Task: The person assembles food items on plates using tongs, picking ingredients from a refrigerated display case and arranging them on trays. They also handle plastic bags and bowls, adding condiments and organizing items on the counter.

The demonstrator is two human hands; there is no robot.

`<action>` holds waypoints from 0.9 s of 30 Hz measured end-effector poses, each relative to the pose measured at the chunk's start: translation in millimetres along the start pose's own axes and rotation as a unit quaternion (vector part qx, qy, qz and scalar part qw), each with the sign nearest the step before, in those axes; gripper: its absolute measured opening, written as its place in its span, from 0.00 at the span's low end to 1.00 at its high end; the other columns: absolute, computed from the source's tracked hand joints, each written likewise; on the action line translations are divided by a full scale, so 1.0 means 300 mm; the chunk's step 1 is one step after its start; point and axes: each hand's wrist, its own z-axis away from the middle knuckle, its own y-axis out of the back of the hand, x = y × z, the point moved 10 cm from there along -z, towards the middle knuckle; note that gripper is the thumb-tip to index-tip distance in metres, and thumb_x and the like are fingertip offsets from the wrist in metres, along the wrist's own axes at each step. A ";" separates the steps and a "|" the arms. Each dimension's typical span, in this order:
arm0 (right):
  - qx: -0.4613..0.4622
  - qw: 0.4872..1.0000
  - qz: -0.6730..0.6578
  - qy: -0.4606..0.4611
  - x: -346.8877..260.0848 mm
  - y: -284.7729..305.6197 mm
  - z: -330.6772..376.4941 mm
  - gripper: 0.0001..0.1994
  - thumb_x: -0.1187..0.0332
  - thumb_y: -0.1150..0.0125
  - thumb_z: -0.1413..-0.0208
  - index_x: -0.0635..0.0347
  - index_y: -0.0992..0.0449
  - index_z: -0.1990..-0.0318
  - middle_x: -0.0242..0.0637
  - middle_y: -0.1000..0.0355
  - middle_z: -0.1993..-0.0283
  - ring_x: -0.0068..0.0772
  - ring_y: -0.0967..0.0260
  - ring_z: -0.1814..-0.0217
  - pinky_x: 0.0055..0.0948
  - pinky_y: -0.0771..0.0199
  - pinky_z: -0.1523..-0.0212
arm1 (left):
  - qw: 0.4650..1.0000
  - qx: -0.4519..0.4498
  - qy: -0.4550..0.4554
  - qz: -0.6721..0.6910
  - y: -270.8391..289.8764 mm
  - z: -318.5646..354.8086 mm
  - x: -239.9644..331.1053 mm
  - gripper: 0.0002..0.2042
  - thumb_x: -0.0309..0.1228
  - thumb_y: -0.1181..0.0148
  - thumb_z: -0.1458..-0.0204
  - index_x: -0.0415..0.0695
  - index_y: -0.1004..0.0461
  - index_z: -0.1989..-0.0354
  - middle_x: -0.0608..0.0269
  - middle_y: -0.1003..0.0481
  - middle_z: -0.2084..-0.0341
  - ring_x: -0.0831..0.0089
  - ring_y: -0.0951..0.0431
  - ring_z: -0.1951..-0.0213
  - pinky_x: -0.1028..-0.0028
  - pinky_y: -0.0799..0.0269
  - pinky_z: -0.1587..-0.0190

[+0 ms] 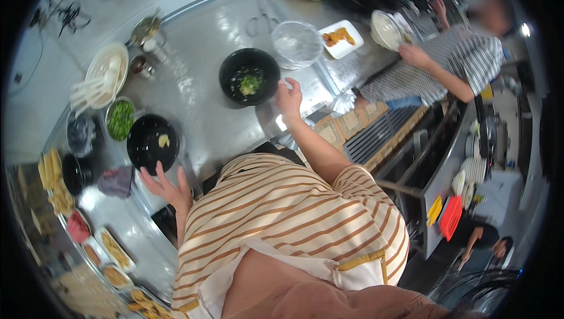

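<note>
While leaning over the steel table — left hand spread open, fingers empty, just beside a black bowl with a pale scrap. Right hand loosely open, touching the rim of another black bowl — greens inside.
</note>
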 end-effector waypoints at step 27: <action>-0.022 0.868 0.376 0.325 -0.303 0.087 -0.211 0.11 0.66 0.45 0.49 0.51 0.31 0.57 0.45 0.34 0.64 0.51 0.33 0.62 0.44 0.31 0.63 | 0.951 -0.146 -0.245 0.117 -0.679 -0.211 0.671 0.09 0.30 0.47 0.49 0.44 0.25 0.61 0.61 0.28 0.58 0.57 0.38 0.43 0.43 0.62 0.38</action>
